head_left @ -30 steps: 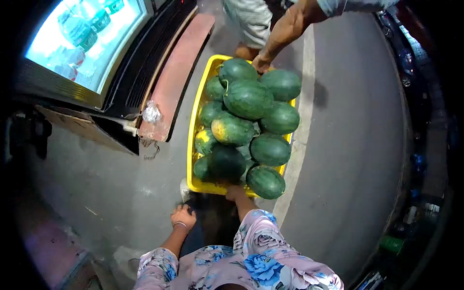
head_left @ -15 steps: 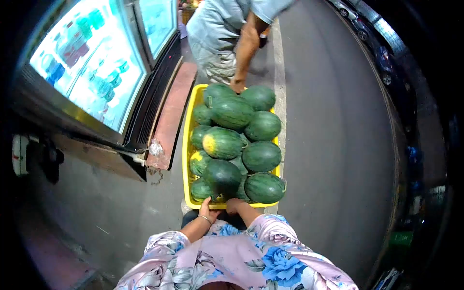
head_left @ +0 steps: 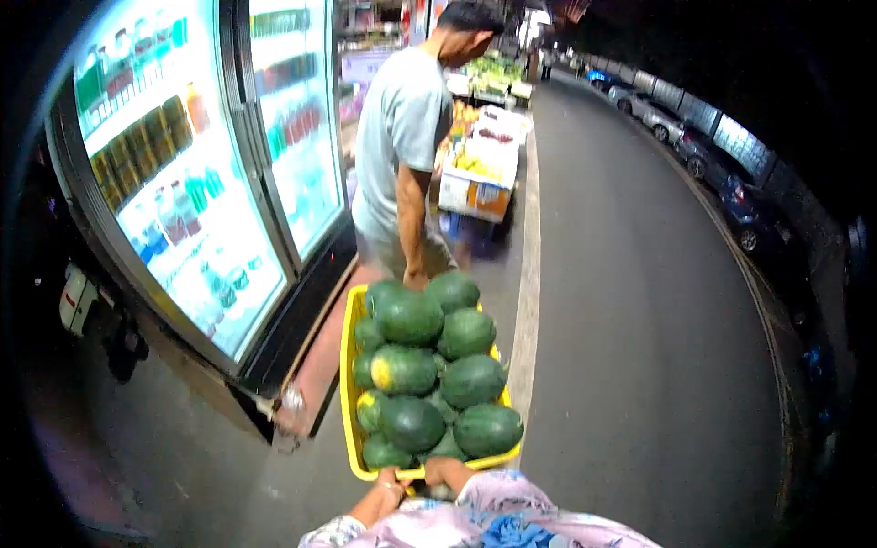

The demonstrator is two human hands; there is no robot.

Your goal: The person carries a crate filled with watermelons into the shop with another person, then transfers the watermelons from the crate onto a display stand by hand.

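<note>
A yellow crate [head_left: 349,402] heaped with green watermelons [head_left: 410,318] is in front of me. Some melons show a yellow patch. My left hand [head_left: 391,480] grips the near rim of the crate, left of its middle. Close beside it on the same rim, my right hand [head_left: 447,471] is closed round the edge; its fingers are partly hidden. At the far end another person [head_left: 398,137] in a light shirt has one hand down at the crate's far rim, with the body turned partly away.
Lit drink fridges [head_left: 174,183] stand along the left, above a reddish ledge [head_left: 320,370]. Fruit boxes [head_left: 475,196] are beyond the other person. A grey road [head_left: 630,274] runs along the right, with parked cars [head_left: 662,119] at its far side.
My left hand has come from beside the crate onto its near rim. The other person now stands more upright. The view has tilted up, bringing the fridges and fruit boxes into sight.
</note>
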